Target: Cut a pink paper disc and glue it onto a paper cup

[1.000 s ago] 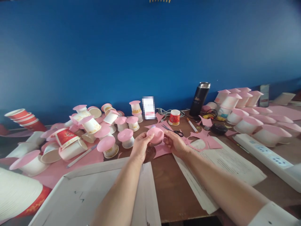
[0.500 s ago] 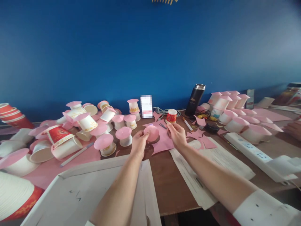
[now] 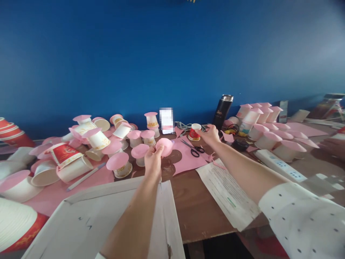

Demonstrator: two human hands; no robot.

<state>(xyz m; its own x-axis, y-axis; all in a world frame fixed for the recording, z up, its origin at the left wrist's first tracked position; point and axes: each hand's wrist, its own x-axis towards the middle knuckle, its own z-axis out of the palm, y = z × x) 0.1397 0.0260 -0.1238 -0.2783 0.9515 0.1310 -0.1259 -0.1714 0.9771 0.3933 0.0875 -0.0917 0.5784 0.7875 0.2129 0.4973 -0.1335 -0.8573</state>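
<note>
My left hand (image 3: 153,158) pinches a pink paper disc (image 3: 164,147) between thumb and fingers. My right hand (image 3: 211,135) reaches out with thumb and fingers apart, its thumb close to a small red and white paper cup (image 3: 194,133); whether they touch I cannot tell. Black-handled scissors (image 3: 194,151) lie on a pink paper sheet (image 3: 185,163) with a round piece cut from its left edge, in front of that cup. Just left of the disc stands an upturned cup with a pink top (image 3: 140,153).
Many cups with pink tops (image 3: 94,138) are heaped at left, and more (image 3: 265,133) stand in rows at right. A black flask (image 3: 223,111) leans by the wall. A white power strip (image 3: 280,165), printed sheet (image 3: 226,194) and white box (image 3: 94,219) lie nearer. Someone's hand (image 3: 334,145) shows far right.
My right hand has let go of the scissors, which now rest on the pink sheet, and has moved right and away from me beside the red cup. My left hand and disc have shifted left.
</note>
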